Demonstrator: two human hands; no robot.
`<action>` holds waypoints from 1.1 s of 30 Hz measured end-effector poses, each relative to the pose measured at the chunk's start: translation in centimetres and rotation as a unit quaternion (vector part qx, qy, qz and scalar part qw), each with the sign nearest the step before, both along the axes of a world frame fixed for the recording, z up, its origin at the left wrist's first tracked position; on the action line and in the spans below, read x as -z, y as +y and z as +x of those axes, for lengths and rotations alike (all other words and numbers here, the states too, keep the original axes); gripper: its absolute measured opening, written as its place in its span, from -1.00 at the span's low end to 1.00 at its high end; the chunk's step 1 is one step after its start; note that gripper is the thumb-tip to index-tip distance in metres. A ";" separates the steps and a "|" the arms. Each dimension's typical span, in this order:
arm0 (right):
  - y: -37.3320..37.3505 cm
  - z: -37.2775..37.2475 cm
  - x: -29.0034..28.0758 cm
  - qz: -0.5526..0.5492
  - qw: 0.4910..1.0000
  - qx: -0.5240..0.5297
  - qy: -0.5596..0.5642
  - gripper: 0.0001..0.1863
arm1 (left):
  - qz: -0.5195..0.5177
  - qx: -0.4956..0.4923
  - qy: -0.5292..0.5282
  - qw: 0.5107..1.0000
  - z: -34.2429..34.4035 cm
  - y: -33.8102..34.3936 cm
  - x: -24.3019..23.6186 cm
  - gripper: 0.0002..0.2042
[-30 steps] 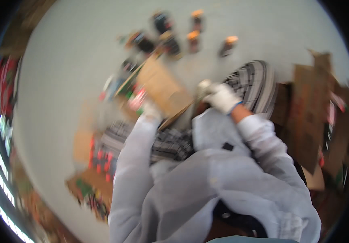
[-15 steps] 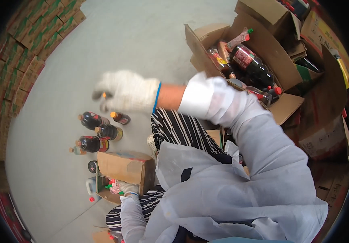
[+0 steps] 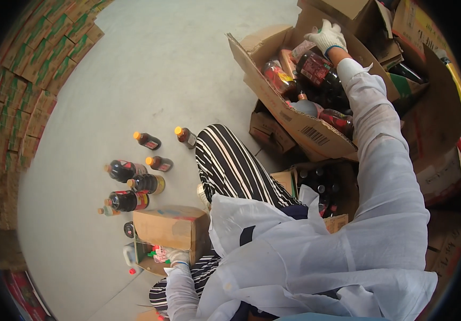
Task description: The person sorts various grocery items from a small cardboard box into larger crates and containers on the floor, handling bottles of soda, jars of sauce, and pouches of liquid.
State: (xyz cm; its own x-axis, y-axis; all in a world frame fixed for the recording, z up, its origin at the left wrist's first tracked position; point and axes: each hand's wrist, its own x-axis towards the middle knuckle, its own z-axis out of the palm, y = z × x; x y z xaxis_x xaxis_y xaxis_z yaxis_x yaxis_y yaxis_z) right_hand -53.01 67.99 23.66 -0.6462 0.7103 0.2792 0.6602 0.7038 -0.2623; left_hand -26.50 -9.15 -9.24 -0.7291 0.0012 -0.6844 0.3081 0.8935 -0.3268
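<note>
My right hand (image 3: 329, 37), in a white knit glove with a blue cuff, is over the far side of a large open carton (image 3: 309, 134). Its fingers are apart, just above a clear pouch (image 3: 302, 49) with pinkish print; contact cannot be made out. Inside that carton lie a big dark bottle (image 3: 316, 69) and a red-and-yellow labelled bottle (image 3: 279, 78). At the lower left, my gloved left hand (image 3: 178, 255) reaches into a small carton (image 3: 162, 224), beside red-and-white pouches (image 3: 159, 253) with green caps. Its fingers are mostly hidden.
Three small orange-capped bottles (image 3: 147, 140) stand on the floor near my striped knee, beside larger dark bottles (image 3: 126, 170). A pale jug (image 3: 129, 254) is left of the small carton. Stacked cartons (image 3: 35, 80) line the left; another box of dark bottles (image 3: 320, 187) sits by my right thigh.
My right hand has swung from above the floor bottles to the large carton at the upper right. Two small orange-capped bottles it had covered now show. My left hand stays in the small carton.
</note>
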 end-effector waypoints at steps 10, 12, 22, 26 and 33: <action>1.0 -2.6 3.3 -0.100 0.993 -0.009 0.056 -0.22 | -0.019 0.009 -0.023 1.000 0.3 -0.2 0.0 -0.49; 1.4 -2.6 3.9 -0.098 0.994 -0.033 0.038 -0.30 | -0.023 0.010 -0.025 0.999 0.6 -0.4 0.0 -0.49; 3.0 -2.5 6.4 -0.036 0.996 -0.085 0.005 -0.56 | -0.047 0.058 0.011 0.997 2.0 -1.2 2.0 -0.55; 3.0 -1.6 6.4 -0.062 0.992 -0.109 0.001 -0.64 | -0.046 0.084 0.018 0.995 2.1 -3.2 4.4 -0.56; -3.5 -0.2 4.6 -0.062 0.982 -0.176 0.007 -0.71 | -0.049 0.035 -0.013 0.998 2.4 -4.2 5.9 -0.57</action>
